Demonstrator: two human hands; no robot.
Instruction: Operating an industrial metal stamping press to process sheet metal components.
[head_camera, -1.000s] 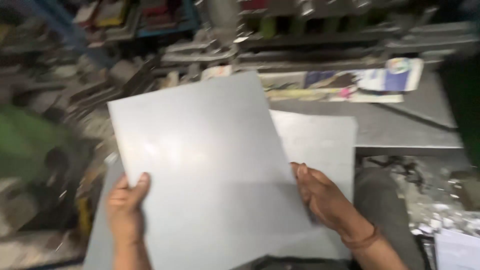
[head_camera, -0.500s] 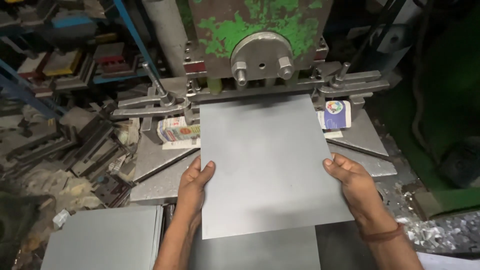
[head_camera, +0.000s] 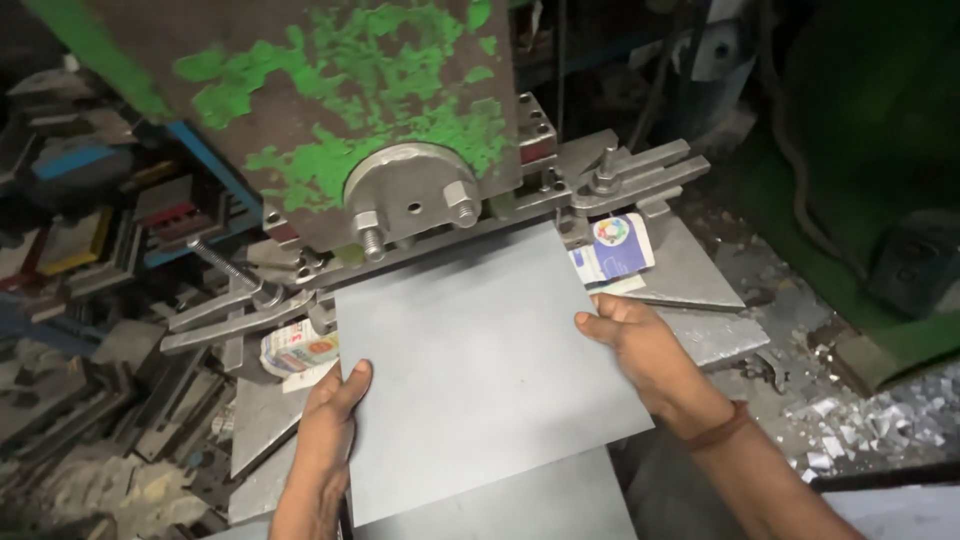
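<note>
Both hands' fingers, left hand (head_camera: 328, 430) and right hand (head_camera: 642, 348), clamp the grey sheet (head_camera: 480, 365)

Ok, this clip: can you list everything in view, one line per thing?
metal sheet: one, grey, flat, far edge under the press
press: one, dark with flaking green paint, top centre
round plate: one, bare steel, bolted on the press front
clamp bars: several, grey, either side of the sheet
small printed cartons: two, white, beside the sheet
metal offcuts: many, silvery, lower right
left hand: on the sheet's left edge
right hand: on its right edge, brown wristband
</note>
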